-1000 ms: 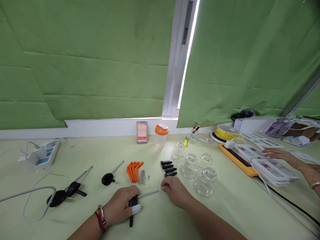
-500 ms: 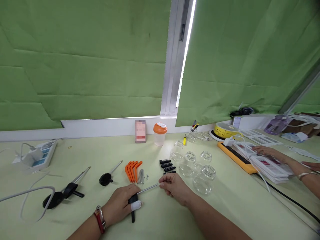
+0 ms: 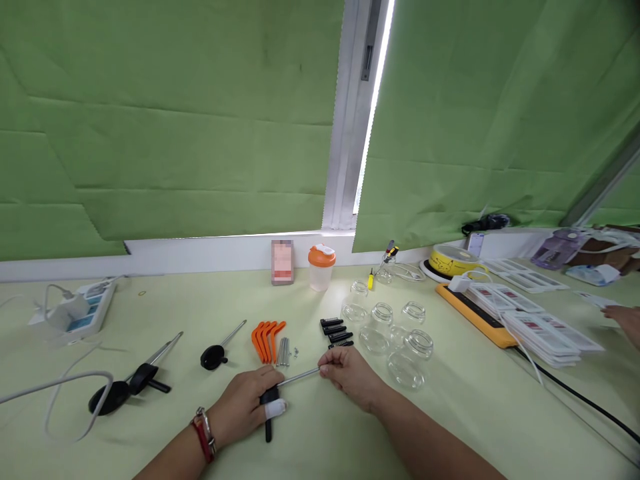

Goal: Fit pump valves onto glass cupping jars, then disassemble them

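My left hand (image 3: 253, 403) is closed round a black part with a thin metal rod (image 3: 300, 377); a black handle (image 3: 269, 430) sticks out below it. White wrapping covers one finger. My right hand (image 3: 350, 377) pinches at the free end of the rod; anything small between its fingertips is hidden. Just beyond the hands lie orange curved handles (image 3: 260, 341), several thin metal pins (image 3: 283, 352), tiny pieces (image 3: 296, 352) and black pieces with springs (image 3: 338, 331). Clear glass jars (image 3: 407, 369) stand mouth up beside my right hand.
Further black parts with rods (image 3: 214, 357) lie at left, near a power strip (image 3: 90, 310) and white cable. An orange-lidded cup (image 3: 321, 270) and a phone (image 3: 283, 263) stand at the wall. Stacked white cases (image 3: 550, 333) and a person's hand (image 3: 625, 320) are at right.
My right fingertips now meet the rod's end, where a slight gap showed before. The other person's hand has moved right, off the white cases.
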`<state>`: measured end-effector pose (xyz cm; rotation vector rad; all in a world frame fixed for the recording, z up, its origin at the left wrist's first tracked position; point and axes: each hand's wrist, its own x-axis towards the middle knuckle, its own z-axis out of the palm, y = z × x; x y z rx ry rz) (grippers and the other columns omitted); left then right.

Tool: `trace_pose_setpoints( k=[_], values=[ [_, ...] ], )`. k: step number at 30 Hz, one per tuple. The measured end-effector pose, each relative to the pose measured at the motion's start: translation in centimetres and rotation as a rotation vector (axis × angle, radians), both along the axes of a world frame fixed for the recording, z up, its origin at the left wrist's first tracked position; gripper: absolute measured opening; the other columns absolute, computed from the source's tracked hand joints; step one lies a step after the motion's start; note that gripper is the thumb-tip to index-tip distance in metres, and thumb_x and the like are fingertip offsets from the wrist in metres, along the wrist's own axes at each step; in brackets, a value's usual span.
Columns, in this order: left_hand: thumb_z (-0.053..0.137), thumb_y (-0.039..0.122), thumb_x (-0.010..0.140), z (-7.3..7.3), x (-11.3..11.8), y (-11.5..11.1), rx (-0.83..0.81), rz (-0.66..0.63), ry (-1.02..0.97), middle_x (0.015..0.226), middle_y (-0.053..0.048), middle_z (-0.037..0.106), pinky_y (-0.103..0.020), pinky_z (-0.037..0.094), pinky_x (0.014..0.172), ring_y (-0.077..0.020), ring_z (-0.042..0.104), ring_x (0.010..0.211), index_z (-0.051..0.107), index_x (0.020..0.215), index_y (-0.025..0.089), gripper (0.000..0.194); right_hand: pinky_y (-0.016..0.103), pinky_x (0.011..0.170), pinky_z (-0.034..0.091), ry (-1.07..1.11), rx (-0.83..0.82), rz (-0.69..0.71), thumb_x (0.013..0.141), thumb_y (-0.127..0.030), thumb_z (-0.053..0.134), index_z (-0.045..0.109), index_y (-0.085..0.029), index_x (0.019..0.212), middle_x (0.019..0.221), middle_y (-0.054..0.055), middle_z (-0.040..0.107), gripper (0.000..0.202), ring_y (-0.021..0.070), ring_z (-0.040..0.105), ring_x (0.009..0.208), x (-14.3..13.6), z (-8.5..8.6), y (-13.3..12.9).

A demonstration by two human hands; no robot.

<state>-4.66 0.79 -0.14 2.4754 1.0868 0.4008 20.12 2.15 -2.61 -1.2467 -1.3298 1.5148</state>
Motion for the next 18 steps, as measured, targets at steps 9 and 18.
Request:
trace_pose_setpoints(
  k=[9,18],
  values=[
    [0.047,0.046,0.087,0.13,-0.04,-0.01,-0.002,-0.008,0.011,0.087,-0.001,0.06,-0.024,0.041,0.067,-0.017,0.056,0.076,0.057,0.099,0.025,0.026,0.02,0.043,0.025,-0.059,0.03,0.025,0.069,-0.024,0.061,0.057,-0.016,0.074,0.056,-0.005,0.046,0.01,0.0061,0.033,0.046,0.07,-0.07,0.01],
    [0.047,0.045,0.087,0.23,-0.02,-0.07,-0.006,-0.007,0.01,0.088,-0.002,0.06,-0.024,0.041,0.067,-0.017,0.056,0.076,0.056,0.097,0.024,0.025,0.021,0.045,0.026,-0.15,0.063,0.051,0.073,-0.027,0.057,0.057,-0.017,0.074,0.055,-0.005,0.044,0.011,0.0078,0.034,0.047,0.08,-0.08,-0.11]
  ],
)
